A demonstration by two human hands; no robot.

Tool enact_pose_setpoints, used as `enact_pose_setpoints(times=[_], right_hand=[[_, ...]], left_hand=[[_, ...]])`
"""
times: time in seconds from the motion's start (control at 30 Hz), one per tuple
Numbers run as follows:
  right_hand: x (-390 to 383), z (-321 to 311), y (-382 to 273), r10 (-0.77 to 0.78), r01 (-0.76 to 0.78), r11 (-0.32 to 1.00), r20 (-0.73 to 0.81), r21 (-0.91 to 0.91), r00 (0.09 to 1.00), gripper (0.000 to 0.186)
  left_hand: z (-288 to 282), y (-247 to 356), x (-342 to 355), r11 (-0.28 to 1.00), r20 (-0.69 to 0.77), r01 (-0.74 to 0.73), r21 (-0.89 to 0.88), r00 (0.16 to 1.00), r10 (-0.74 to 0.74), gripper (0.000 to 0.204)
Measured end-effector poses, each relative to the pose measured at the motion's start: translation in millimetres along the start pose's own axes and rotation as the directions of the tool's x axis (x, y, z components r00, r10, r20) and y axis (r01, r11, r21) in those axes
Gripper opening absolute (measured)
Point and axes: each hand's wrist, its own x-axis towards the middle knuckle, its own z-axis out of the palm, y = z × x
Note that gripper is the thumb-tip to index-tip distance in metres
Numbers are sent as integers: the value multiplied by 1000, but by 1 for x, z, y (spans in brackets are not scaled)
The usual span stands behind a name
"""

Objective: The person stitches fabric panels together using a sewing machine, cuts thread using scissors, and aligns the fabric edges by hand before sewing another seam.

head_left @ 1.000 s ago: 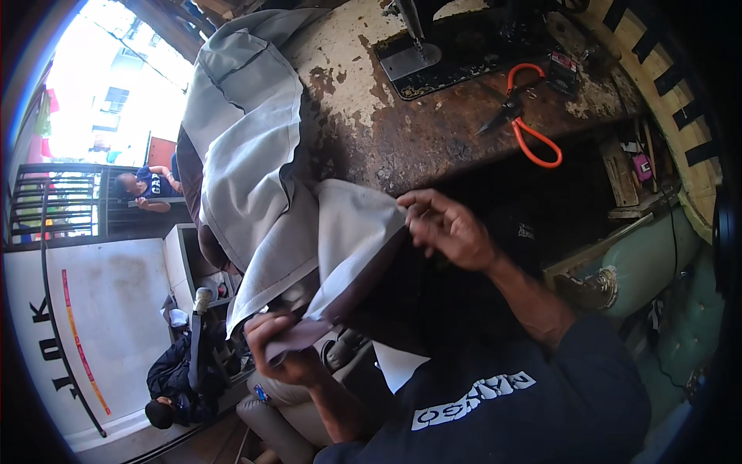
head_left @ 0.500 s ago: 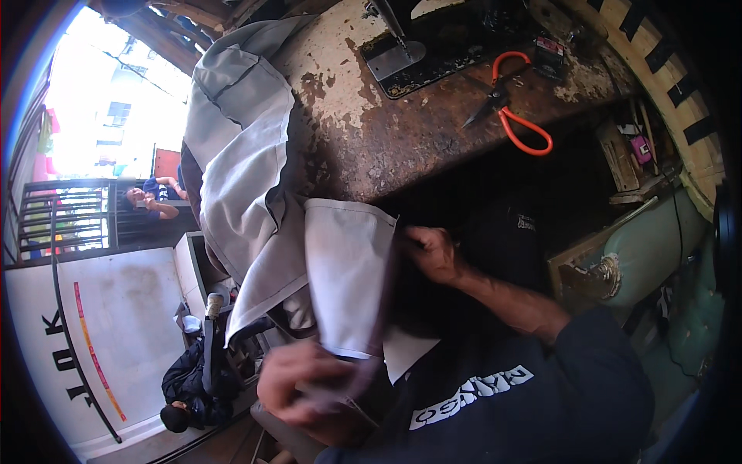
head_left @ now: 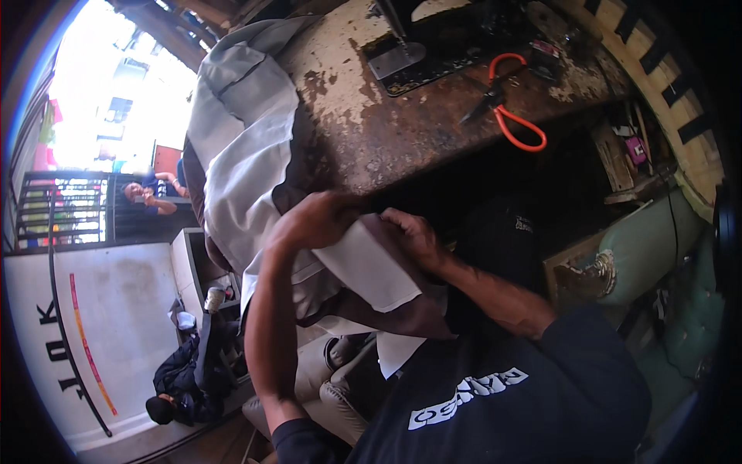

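The left forearm is raised steeply from the lower edge of the frame, and the left hand [head_left: 321,219] is bent rightward at the wrist, back upward, over the cloth [head_left: 247,166] near the middle of the frame. Its fingers are partly curled; their tips are hidden, so whether anything is gripped cannot be told. The right forearm is stretched from the lower right toward the centre. The right hand [head_left: 413,236] is held just beside the left, its fingers closed on the cloth's brown edge.

At the right of the frame, a pink item [head_left: 635,150] is held with thin sticks in an open wooden compartment [head_left: 616,158] beneath the surface [head_left: 371,158]. At the left, small things are stowed in a white shelf unit [head_left: 183,267], too dark to be made out.

The cloth is draped from the upper left down to the centre, loosely folded and seamed, its pale grey face backed with brown where a flap is turned between the hands. The surface is worn, its cream coating flaked to rough brown. On it, shears [head_left: 495,100] with looped orange handles are laid open beside a sewing machine [head_left: 398,58] with a bright metal plate. A rounded green cushion [head_left: 641,247] is seen at the right.
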Motion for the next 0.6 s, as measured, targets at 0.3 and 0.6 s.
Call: enact_pose_setpoints(times=[0.3, 0.6], right_hand=[[61, 19, -95, -162, 143, 979, 125, 147, 979, 20], [118, 37, -162, -443, 389, 891, 258, 233, 859, 24]], left_hand=[[-66, 18, -98, 936, -125, 71, -344, 985, -121, 28], [-117, 41, -137, 938, -343, 268, -221, 879, -332, 19]])
